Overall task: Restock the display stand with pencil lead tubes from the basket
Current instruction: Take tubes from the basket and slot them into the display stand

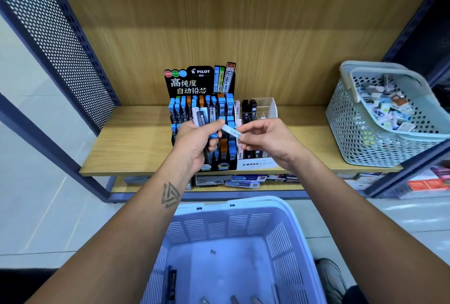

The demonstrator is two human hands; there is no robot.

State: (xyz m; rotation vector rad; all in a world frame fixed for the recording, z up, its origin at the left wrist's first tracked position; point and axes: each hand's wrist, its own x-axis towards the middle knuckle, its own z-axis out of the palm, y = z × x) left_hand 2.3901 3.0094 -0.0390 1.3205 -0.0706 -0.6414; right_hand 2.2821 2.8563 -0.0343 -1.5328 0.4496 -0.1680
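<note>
Head view, looking down over both forearms at a wooden shelf (136, 143). Step in hand, as judged: sorting and placing. The left hand (194, 143) grips a small bunch of lead tubes (204, 118), fingers curled round them, tubes standing roughly upright in front of the display stand (199, 84). The right hand (265, 140) pinches one pale tube (231, 131) between thumb and fingertips; the tube lies slanted, its upper end at or touching the left thumb. Whether it is being drawn out of the bunch or merely held against it cannot be told.

Location of stock: the pale tube sits between the two hands, just in front of the stand's middle rows. The stand's rows hold blue-capped and orange-capped tubes. A white stand (255, 163) with a clear box stands touching it on the right. The blue basket (243, 238) lies below, near the person, with a few tubes left at its bottom.

Next move, as judged: separate the pale tube cleanly from the bunch, match it to the correct row or the neighbouring stand, turn it upright and lower it into a free slot without knocking standing tubes.

Also noted: a grey basket (353, 133) of small items on the shelf's right end.
</note>
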